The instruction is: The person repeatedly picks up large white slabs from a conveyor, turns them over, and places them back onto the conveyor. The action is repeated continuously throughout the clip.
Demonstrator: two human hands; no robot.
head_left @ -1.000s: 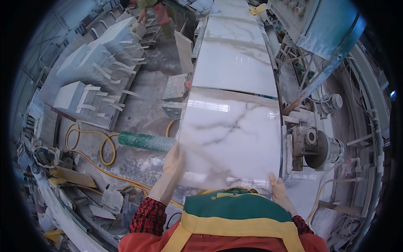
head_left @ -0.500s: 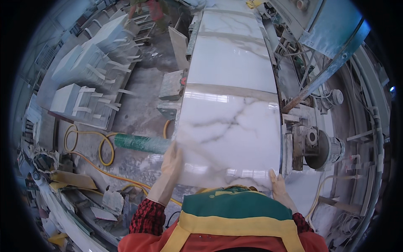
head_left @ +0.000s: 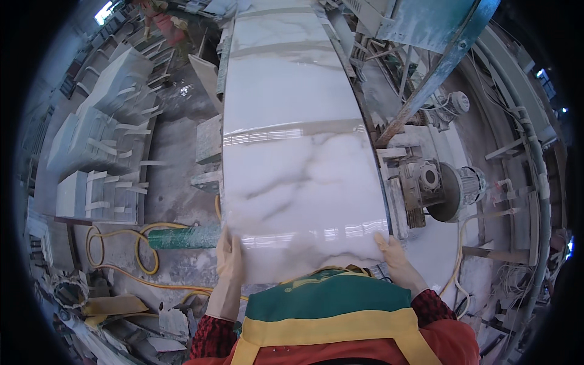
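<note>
1. The left hand (head_left: 229,267), in a pale work glove, lies along the left edge of the glossy white marble slab with grey veins (head_left: 301,201); its fingers (head_left: 231,249) are stretched nearly straight and pressed against the edge, not curled round it.
2. The right hand (head_left: 395,258), gloved alike, rests flat at the slab's near right corner, fingers extended; whether any wrap under the edge cannot be told.
3. The slab runs straight ahead from the fingertips, lying flat on the line, its near end between both hands.
4. Beyond it, further from the fingers, two more white slabs (head_left: 286,85) follow in a row: three counted.
5. Risk, as a judgement: the surface looks wet and polished, so flat palms could slip; the slab might skew toward the grey motor and wheel (head_left: 450,188) just right of the right fingers.
6. Left of the left fingers: one green roller (head_left: 182,237), one yellow hose (head_left: 121,255).
</note>
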